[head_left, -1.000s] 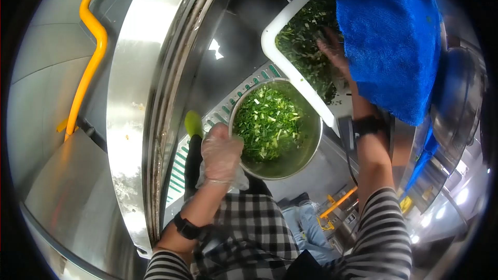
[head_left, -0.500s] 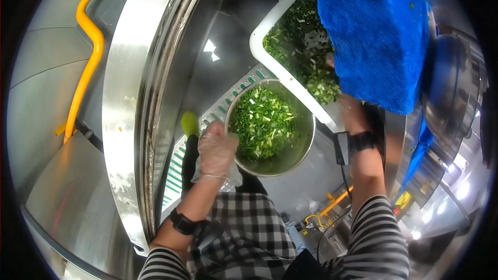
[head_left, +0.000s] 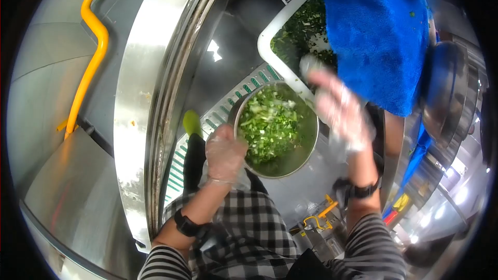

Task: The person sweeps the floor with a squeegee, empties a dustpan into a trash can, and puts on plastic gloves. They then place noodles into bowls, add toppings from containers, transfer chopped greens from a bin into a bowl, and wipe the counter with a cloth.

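A round metal pot (head_left: 309, 148) sits low in the middle, part-filled with chopped green leaves and stalks (head_left: 270, 124). The top of that heap is blurred by motion. My left hand (head_left: 226, 153), in a clear plastic glove, is closed on the pot's left rim. Beside the pot's upper right edge is my right hand (head_left: 340, 106), also gloved, its smeared fingers stretched out with nothing seen in them. Above, a white plastic tub (head_left: 266, 41) holds more chopped greens (head_left: 295, 39). A blue towel (head_left: 368, 41) covers its right part.
On the left stands a large steel rim (head_left: 137, 88), with a yellow pipe (head_left: 101, 46) beyond it. A slotted floor grate (head_left: 220, 109) runs behind the pot. Metal basins (head_left: 448, 85) are at the right, and yellow taps (head_left: 324, 215) show lower down.
My right hand has come out from the tub's greens, leftward to beside the pot. The greens in the pot look higher and are blurred. My left hand keeps hold of the rim.
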A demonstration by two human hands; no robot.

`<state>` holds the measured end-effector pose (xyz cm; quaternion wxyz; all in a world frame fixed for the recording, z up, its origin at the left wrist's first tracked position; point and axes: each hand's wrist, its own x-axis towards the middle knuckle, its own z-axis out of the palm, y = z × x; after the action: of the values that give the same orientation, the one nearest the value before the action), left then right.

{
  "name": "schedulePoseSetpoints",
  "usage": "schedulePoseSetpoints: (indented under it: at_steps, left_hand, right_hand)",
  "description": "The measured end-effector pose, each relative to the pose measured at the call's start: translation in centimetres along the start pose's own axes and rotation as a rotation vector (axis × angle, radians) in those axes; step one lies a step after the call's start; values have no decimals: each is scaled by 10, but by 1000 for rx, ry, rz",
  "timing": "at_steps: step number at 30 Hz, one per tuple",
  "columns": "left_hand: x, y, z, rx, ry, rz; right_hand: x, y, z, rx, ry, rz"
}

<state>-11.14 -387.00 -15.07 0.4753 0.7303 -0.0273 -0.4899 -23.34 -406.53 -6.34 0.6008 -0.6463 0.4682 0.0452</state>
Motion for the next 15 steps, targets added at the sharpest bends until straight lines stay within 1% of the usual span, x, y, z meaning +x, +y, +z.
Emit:
schedulePoseSetpoints:
  at_steps: [1, 2, 3, 5, 6, 8, 9, 10, 11, 12, 13, 14, 15]
  left_hand:
    - [3, 5, 0, 79, 6, -48]
    - [4, 7, -1, 157, 10, -94]
    - [5, 5, -1, 156, 10, -95]
    - [8, -1, -2, 126, 2, -58]
    - [7, -1, -2, 130, 1, -58]
    - [6, 3, -1, -23, 10, -95]
    - [7, 4, 0, -25, 11, -94]
    - [8, 4, -2, -94, 9, -122]
    - [9, 4, -3, -162, 6, -151]
    - [8, 4, -2, -161, 5, -153]
    - [8, 3, -1, -175, 16, -138]
    - [8, 2, 0, -188, 28, -118]
    - [9, -1, 0, -189, 30, -112]
  right_hand:
    - [31, 16, -10, -266, 80, -236]
    - [68, 25, -20, -449, 84, -256]
    - [103, 42, -19, -244, 124, -179]
    - [151, 39, -21, -923, 125, -292]
    - [148, 43, -15, -919, 127, -291]
    - [136, 40, -3, -1098, -9, -180]
    - [140, 61, -19, -946, -131, -362]
    - [131, 63, -27, -946, -131, -360]
    - [118, 64, -32, -549, -23, -236]
    - [110, 66, -34, -151, 83, -112]
    - [121, 66, -28, 117, -2, -78]
    - [125, 80, -21, 117, -2, -85]
    - [128, 98, -13, -138, 39, -150]
